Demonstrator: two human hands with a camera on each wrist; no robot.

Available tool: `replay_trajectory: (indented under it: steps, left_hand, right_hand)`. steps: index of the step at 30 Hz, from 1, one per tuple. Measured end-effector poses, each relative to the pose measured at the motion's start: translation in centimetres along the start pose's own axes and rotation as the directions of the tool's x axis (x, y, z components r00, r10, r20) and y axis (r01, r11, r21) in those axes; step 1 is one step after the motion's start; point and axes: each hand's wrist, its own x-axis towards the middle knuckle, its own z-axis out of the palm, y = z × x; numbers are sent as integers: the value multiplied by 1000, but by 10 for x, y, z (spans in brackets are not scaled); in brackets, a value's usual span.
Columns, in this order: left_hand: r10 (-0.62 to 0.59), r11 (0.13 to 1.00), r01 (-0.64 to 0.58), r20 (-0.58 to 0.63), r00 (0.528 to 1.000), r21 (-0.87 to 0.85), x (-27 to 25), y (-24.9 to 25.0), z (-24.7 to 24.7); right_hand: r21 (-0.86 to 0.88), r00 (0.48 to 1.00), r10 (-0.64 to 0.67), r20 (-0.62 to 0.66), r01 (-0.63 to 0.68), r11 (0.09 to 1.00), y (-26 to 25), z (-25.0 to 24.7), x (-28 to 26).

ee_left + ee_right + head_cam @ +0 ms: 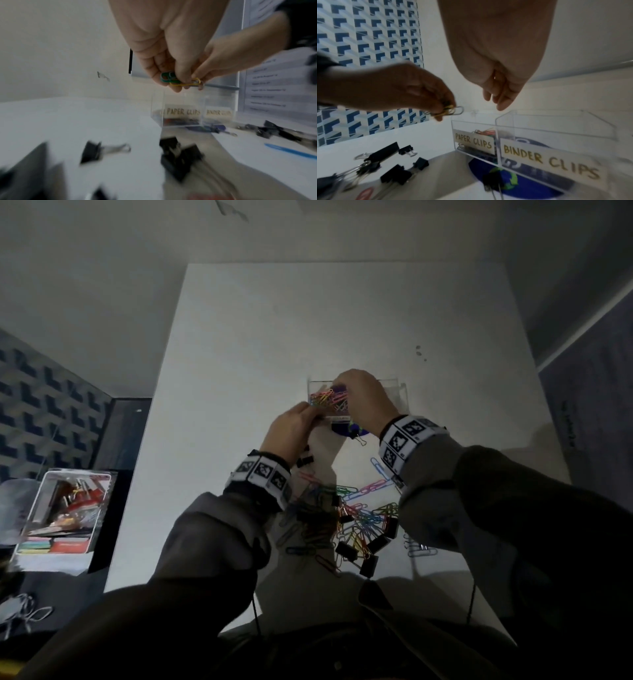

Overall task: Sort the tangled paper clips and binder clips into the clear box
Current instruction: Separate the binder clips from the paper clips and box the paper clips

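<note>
A clear two-part box stands on the white table, labelled PAPER CLIPS and BINDER CLIPS. Coloured paper clips lie in its left part. My left hand pinches a small bunch of green, yellow and silver paper clips just above the box's near left corner. My right hand hovers over the box with relaxed fingers, holding nothing that I can see. A tangled pile of paper clips and black binder clips lies between my forearms.
A blue disc with a green arrow mark lies under the box's front. Loose black binder clips sit left of it. A clear case of stationery rests on a dark surface past the table's left edge.
</note>
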Motion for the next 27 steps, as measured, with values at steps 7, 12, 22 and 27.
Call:
replay_trajectory:
  steps: [7, 12, 22, 27]
  left_hand:
    - [-27, 992, 13, 114, 993, 126, 55, 7, 4]
    - [7, 998, -14, 114, 993, 62, 54, 11, 14]
    - [50, 958, -141, 337, 940, 250, -32, 45, 56]
    - [-25, 971, -58, 343, 939, 231, -46, 52, 77]
  right_hand:
    - [192, 987, 100, -122, -76, 978, 42, 1, -67]
    - [222, 977, 178, -121, -148, 964, 74, 12, -105]
    - [-1, 964, 265, 13, -265, 964, 72, 22, -121]
    - [-59, 953, 302, 34, -300, 952, 65, 27, -111]
